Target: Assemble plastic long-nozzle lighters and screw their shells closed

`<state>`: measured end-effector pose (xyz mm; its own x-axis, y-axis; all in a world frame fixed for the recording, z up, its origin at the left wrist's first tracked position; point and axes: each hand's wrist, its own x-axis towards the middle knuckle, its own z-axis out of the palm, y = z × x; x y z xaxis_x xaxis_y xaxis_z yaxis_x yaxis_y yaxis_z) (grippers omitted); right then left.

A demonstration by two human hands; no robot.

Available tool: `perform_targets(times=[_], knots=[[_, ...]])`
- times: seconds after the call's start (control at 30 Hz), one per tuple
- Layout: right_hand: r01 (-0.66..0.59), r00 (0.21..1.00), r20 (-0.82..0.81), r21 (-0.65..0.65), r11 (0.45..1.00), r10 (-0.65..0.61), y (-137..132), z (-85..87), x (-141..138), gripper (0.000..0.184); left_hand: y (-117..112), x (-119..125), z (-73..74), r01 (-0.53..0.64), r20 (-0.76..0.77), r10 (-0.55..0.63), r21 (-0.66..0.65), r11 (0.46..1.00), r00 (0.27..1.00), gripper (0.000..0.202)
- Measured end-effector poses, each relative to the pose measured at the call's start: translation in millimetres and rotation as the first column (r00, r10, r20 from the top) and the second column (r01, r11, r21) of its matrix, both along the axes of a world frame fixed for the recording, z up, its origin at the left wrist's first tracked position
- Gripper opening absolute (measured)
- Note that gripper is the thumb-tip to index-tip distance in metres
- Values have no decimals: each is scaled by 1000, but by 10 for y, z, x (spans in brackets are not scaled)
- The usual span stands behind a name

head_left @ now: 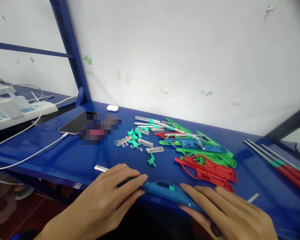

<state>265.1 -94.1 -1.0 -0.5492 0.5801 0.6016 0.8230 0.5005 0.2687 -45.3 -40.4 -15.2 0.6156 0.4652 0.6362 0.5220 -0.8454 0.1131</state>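
Right hand (230, 210) nearest: fingers closed on the rear end of a blue lighter body (165, 193), thumb under, index on top. Left hand (107, 195) has its fingers pinched around the front end; metal tube (100, 168) pokes out past it on the left. Body spans the gap between both sets of fingers, trigger loop with green bit exposed, over the bench (130, 161) edge. Beyond: loose green trigger (151, 160), red casing halves (221, 171), clear tanks (155, 150). Farther: metal tubes (142, 119), white case (112, 108) near the wall (177, 50).
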Motion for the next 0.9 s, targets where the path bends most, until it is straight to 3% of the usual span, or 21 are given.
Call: perform_targets(times=[0.13, 0.27, 0.5, 0.63, 0.77, 0.9], knots=[[23, 997, -79, 11, 1000, -22, 116, -30, -97, 42, 27, 86, -3, 26, -53, -24, 31, 999, 998, 35], [7, 987, -160, -23, 1000, -11, 133, -77, -119, 40, 87, 83, -4, 36, -116, -34, 17, 999, 993, 35], [6, 980, -194, -165, 986, -39, 108, -167, -62, 33, 112, 93, 49, 82, -313, -13, 210, 974, 950, 44], [-20, 975, -220, -171, 985, -18, 112, -193, -57, 35, 132, 163, 58, 89, -346, 26, 312, 946, 938, 41], [-17, 976, -217, -204, 979, -28, 112, -235, -52, 34, 142, 206, 171, 160, -424, 11, 367, 916, 906, 32], [-18, 971, -234, -239, 971, -39, 113, -258, -47, 34, 162, 293, 382, 263, -591, -20, 329, 907, 807, 24]])
